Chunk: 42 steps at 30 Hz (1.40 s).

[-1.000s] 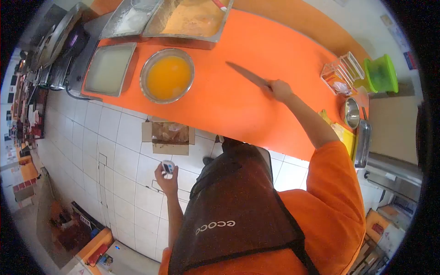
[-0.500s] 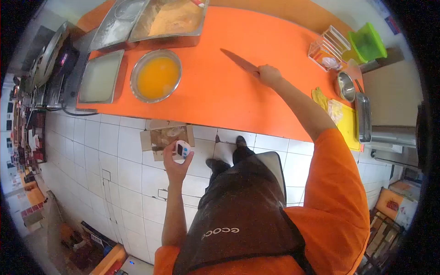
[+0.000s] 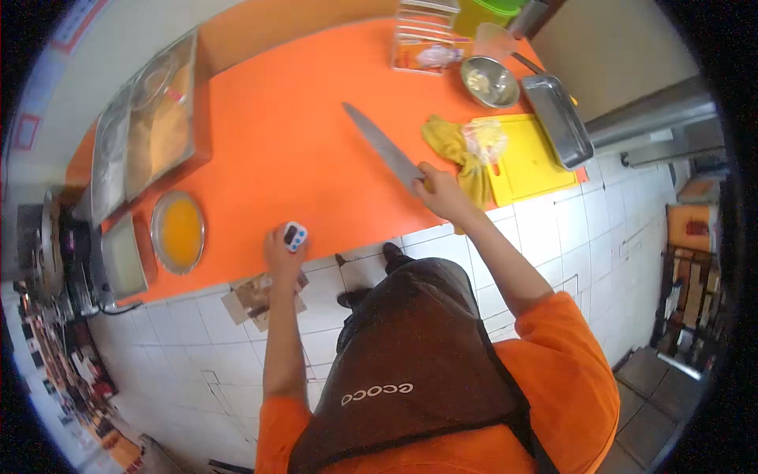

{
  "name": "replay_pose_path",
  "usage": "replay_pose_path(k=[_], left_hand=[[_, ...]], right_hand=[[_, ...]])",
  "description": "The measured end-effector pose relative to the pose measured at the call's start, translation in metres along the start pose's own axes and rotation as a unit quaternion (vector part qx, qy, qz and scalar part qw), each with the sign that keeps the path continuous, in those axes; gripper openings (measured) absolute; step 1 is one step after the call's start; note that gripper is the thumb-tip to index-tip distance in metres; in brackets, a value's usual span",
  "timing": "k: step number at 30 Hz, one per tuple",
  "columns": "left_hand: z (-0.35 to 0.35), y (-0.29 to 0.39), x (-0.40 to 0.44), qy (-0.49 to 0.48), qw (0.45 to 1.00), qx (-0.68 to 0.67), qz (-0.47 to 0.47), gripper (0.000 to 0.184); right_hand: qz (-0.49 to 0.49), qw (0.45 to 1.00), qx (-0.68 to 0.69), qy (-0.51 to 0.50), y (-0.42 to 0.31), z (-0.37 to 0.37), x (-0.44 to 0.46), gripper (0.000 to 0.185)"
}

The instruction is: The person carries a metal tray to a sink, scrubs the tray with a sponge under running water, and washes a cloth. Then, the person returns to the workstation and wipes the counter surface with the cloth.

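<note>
My right hand (image 3: pixel 442 193) grips the handle of a large kitchen knife (image 3: pixel 384 150). Its long blade points away to the upper left, low over the orange counter (image 3: pixel 284 150); whether it touches is unclear. Between the fingers of my left hand (image 3: pixel 279 257), at the counter's front edge, is a small white digital timer (image 3: pixel 295 236) with a dark screen and blue buttons. Just right of the knife hand lies a crumpled yellow cloth (image 3: pixel 450 144). A yellow cutting board (image 3: pixel 529 178) sits beyond it, with a clear plastic bag (image 3: pixel 484 141) at its left edge.
Left on the counter stand a metal bowl (image 3: pixel 156 225) of orange-yellow liquid, a pan of pale liquid (image 3: pixel 125 257) and deep pans (image 3: pixel 200 103) of powder or crumbs. At the right are a steel bowl (image 3: pixel 501 93), a metal tray (image 3: pixel 559 118) and a white rack (image 3: pixel 426 28).
The view has swung to the right. My left hand has brought the timer from over the floor up to the counter edge. My right hand has carried the knife nearer the yellow cloth.
</note>
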<state>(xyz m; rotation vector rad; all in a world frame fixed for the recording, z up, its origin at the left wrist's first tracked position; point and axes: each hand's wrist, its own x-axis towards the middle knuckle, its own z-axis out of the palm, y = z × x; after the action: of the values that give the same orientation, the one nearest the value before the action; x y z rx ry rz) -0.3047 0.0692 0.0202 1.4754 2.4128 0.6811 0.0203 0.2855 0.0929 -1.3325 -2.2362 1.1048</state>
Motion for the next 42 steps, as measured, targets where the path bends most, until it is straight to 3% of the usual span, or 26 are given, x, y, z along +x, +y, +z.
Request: replay_pose_path(k=[2, 5, 7, 9, 11, 14, 17, 24, 28, 34, 38, 40, 42], left_hand=[[-0.003, 0.014, 0.009, 0.017, 0.998, 0.055, 0.001, 0.071], [0.011, 0.075, 0.041, 0.051, 0.999, -0.005, 0.003, 0.07], [0.053, 0.131, 0.063, 0.011, 0.991, -0.046, 0.129, 0.065], [0.094, 0.203, 0.075, -0.063, 0.974, -0.121, 0.181, 0.06], [0.146, 0.249, 0.085, -0.072, 0.956, -0.121, 0.256, 0.057], [0.182, 0.289, 0.089, -0.044, 0.962, -0.102, 0.251, 0.063], [0.196, 0.295, 0.095, -0.061, 0.974, -0.106, 0.192, 0.066], [0.191, 0.303, 0.099, -0.017, 0.973, -0.042, 0.226, 0.05], [0.183, 0.309, 0.103, -0.024, 0.976, -0.023, 0.214, 0.042], [0.181, 0.315, 0.107, -0.031, 0.98, -0.013, 0.195, 0.038], [0.175, 0.319, 0.109, -0.072, 0.981, 0.018, 0.181, 0.04], [0.182, 0.315, 0.108, -0.05, 0.981, 0.001, 0.19, 0.042], [0.187, 0.309, 0.107, -0.032, 0.978, -0.012, 0.206, 0.046]], right_hand=[[0.024, 0.997, -0.014, 0.066, 0.023, -0.039, -0.01, 0.022], [0.076, 0.988, -0.064, 0.119, 0.051, -0.078, -0.02, 0.018], [0.106, 0.982, -0.083, 0.13, 0.077, -0.086, -0.013, 0.016], [0.1, 0.979, -0.123, 0.128, 0.091, -0.08, -0.007, 0.018], [0.089, 0.971, -0.17, 0.14, 0.108, -0.063, 0.0, 0.02], [0.165, 0.959, -0.206, 0.101, 0.102, -0.045, -0.007, 0.022], [0.172, 0.958, -0.22, 0.057, 0.109, -0.039, -0.016, 0.024], [0.183, 0.958, -0.221, 0.003, 0.095, -0.051, -0.066, 0.023], [0.186, 0.946, -0.264, -0.019, 0.101, -0.056, -0.13, 0.032], [0.243, 0.955, -0.166, -0.03, 0.109, -0.104, -0.262, 0.02], [0.334, 0.924, -0.178, 0.055, 0.12, -0.126, -0.287, 0.017], [0.312, 0.92, -0.18, 0.153, 0.132, -0.127, -0.264, 0.018], [0.229, 0.947, -0.018, 0.226, 0.144, -0.13, -0.229, 0.019]])
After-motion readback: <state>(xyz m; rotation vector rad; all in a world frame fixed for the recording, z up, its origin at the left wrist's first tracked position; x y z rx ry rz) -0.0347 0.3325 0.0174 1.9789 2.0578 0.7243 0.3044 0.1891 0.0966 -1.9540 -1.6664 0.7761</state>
